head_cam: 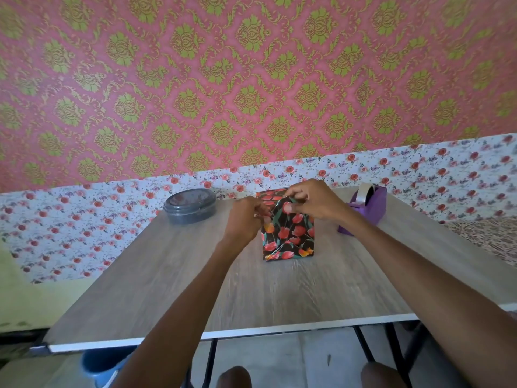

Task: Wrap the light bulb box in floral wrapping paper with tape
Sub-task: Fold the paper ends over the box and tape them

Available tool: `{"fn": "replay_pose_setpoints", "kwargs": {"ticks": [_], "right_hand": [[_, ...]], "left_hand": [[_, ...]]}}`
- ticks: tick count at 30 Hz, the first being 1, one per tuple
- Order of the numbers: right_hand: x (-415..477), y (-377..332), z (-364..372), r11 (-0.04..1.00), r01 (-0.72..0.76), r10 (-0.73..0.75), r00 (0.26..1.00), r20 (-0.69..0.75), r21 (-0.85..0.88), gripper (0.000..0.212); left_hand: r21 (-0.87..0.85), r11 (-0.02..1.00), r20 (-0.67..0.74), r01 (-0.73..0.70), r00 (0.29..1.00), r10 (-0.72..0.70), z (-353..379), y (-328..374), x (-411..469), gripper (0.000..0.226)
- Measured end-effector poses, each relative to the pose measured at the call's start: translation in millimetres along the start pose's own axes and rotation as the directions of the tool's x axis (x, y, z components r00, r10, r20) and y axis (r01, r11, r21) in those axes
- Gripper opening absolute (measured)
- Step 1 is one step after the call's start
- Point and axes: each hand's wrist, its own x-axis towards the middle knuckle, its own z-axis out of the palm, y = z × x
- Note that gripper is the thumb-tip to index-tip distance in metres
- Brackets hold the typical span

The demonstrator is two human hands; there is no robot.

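Observation:
The box stands upright on the wooden table, covered in black wrapping paper with red tulips. My left hand pinches the paper at the box's upper left edge. My right hand pinches a fold of paper at the top of the box. A shiny strip, maybe tape, shows between the fingers, too blurred to be sure. The box's top face is hidden by my hands.
A purple tape dispenser with a clear roll sits right of the box. A round grey lidded container sits at the back left. The floral wall runs behind the table. A blue bucket is under the front edge.

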Motion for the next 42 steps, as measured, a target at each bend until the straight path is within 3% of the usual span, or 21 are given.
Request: {"fn": "replay_pose_setpoints", "kwargs": {"ticks": [2, 5, 9, 14, 17, 22, 27, 31, 35, 40, 42], "right_hand": [[-4, 4, -5, 0.999, -0.019, 0.020, 0.999, 0.028, -0.050, 0.045], [-8, 17, -9, 0.981, -0.031, 0.032, 0.999, 0.001, -0.189, 0.039], [-14, 24, -4, 0.992, -0.010, -0.004, 0.993, -0.115, -0.122, 0.024], [-12, 35, 4, 0.999, 0.008, -0.016, 0.977, -0.212, -0.036, 0.027], [-17, 40, 9, 0.998, 0.064, -0.068, 0.968, -0.243, -0.023, 0.030], [-24, 44, 12, 0.955, 0.222, -0.266, 0.935, -0.233, -0.199, 0.020], [-21, 44, 13, 0.883, 0.311, -0.384, 0.909, -0.160, -0.352, 0.020], [-15, 48, 12, 0.867, 0.346, -0.407, 0.906, -0.112, -0.358, 0.013], [-9, 48, 12, 0.868, 0.286, -0.359, 0.926, -0.115, -0.406, 0.034], [-10, 52, 21, 0.806, 0.335, -0.476, 0.857, -0.199, -0.488, 0.016], [-12, 60, 23, 0.767, 0.367, -0.525, 0.831, -0.186, -0.527, 0.022]], "left_hand": [[0.004, 1.000, -0.024, 0.002, 1.000, -0.002, -1, -3, 2, 0.008], [-0.039, 0.999, -0.001, -0.004, 1.000, 0.004, -3, -8, 5, 0.009], [-0.034, 0.998, 0.040, -0.060, 0.997, 0.062, 2, -6, 5, 0.026], [-0.087, 0.993, -0.034, -0.085, 0.996, 0.082, 11, -4, 5, 0.015], [-0.117, 0.990, -0.075, -0.082, 0.995, 0.073, 18, -8, 3, 0.020], [0.068, 0.974, -0.145, -0.218, 0.963, 0.226, 24, -15, -1, 0.012], [0.161, 0.929, -0.070, -0.333, 0.935, 0.347, 17, -14, 2, 0.037], [0.101, 0.934, -0.055, -0.344, 0.935, 0.350, 16, -12, 11, 0.028], [0.162, 0.902, -0.071, -0.400, 0.907, 0.415, 20, -12, 13, 0.022], [0.298, 0.830, -0.101, -0.472, 0.849, 0.519, 25, -13, 16, 0.025], [0.339, 0.785, -0.133, -0.518, 0.800, 0.585, 27, -17, 14, 0.021]]}}
